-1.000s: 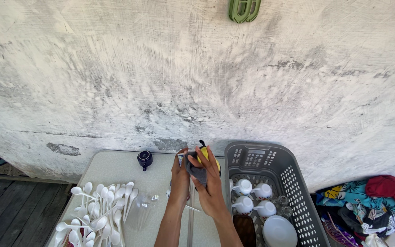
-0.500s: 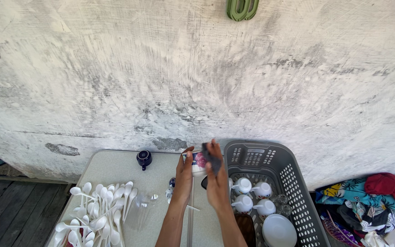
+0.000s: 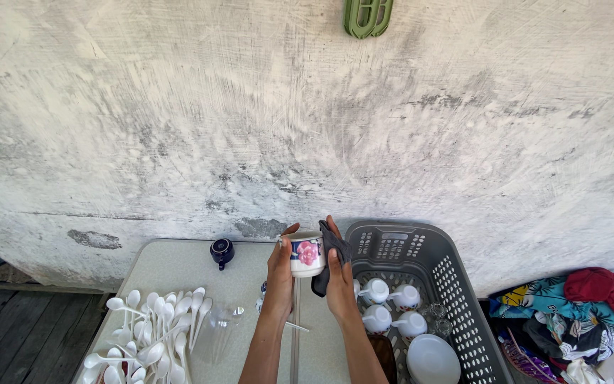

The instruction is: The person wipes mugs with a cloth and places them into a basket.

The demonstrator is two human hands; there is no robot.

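Together, left hand [image 3: 279,270] fingers clamp one floral cup [image 3: 307,254], right hand [image 3: 337,274] fingers grip one dark cloth [image 3: 330,249].

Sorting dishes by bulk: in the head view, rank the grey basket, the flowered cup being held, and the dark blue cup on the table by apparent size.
1. grey basket
2. flowered cup, held nearer the camera, so somewhat unsure
3. dark blue cup

Landmark: my grey basket [image 3: 456,284], on the table [image 3: 172,267] below the whitewashed wall. Inside it: white cups [image 3: 392,307], a white plate [image 3: 433,360]. Left of it: a dark blue cup [image 3: 222,252], a clear glass [image 3: 216,334], a heap of white spoons [image 3: 152,334]. Right of it: piled colourful clothes [image 3: 577,313]. Above it: a green hook [image 3: 368,16].
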